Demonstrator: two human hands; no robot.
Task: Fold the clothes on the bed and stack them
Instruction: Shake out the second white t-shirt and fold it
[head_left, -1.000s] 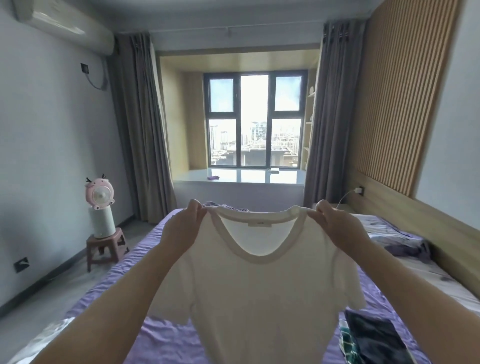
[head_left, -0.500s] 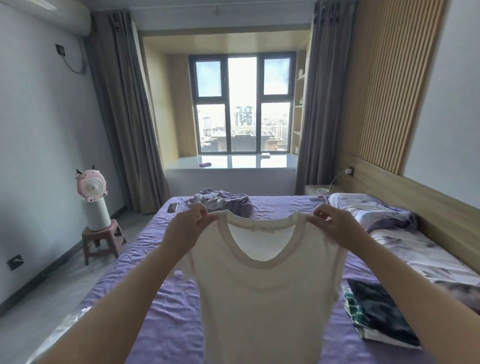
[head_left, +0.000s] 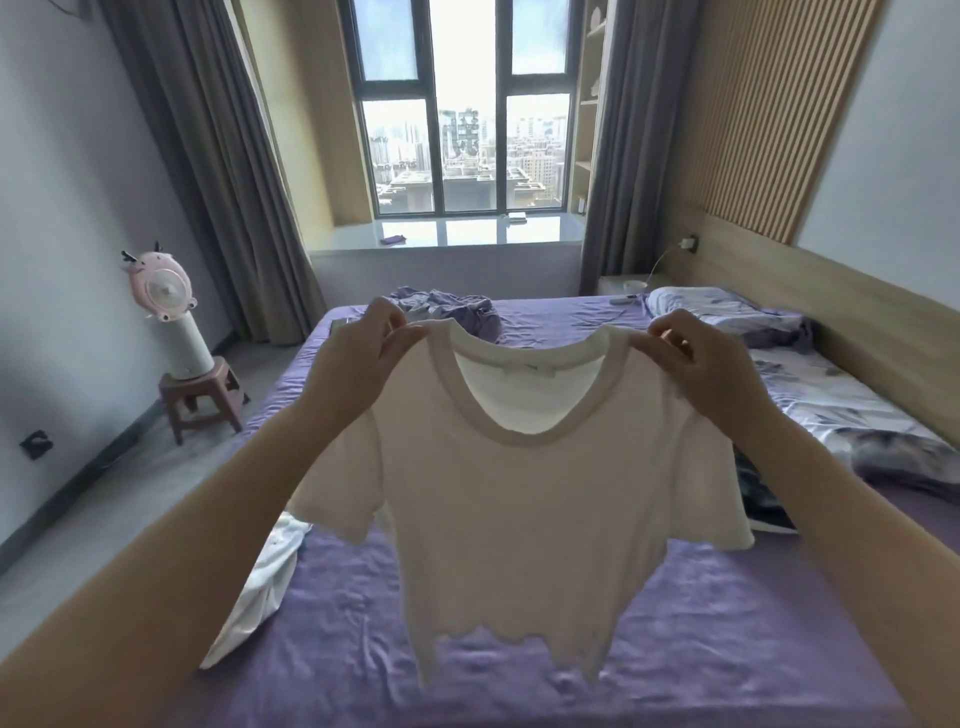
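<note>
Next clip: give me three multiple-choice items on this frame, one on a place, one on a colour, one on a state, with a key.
1. Where is the pink fan?
A. on a stool left of the bed
B. on the window sill
C. on the pillow

2. The bed sheet is:
A. green
B. purple
C. red

3. The white T-shirt is:
A. folded flat
B. held up, hanging open
C. crumpled on the floor

Key: A, the pink fan stands on the stool; B, the bed sheet is purple; B, both hands (left, right) pinch the white T-shirt at its shoulders.

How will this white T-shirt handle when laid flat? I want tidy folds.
The white T-shirt looks floppy: it hangs limp from the left hand and right hand. Probably light and thin, since daylight shows through. Its wavy hem suggests it'll wrinkle.
</note>
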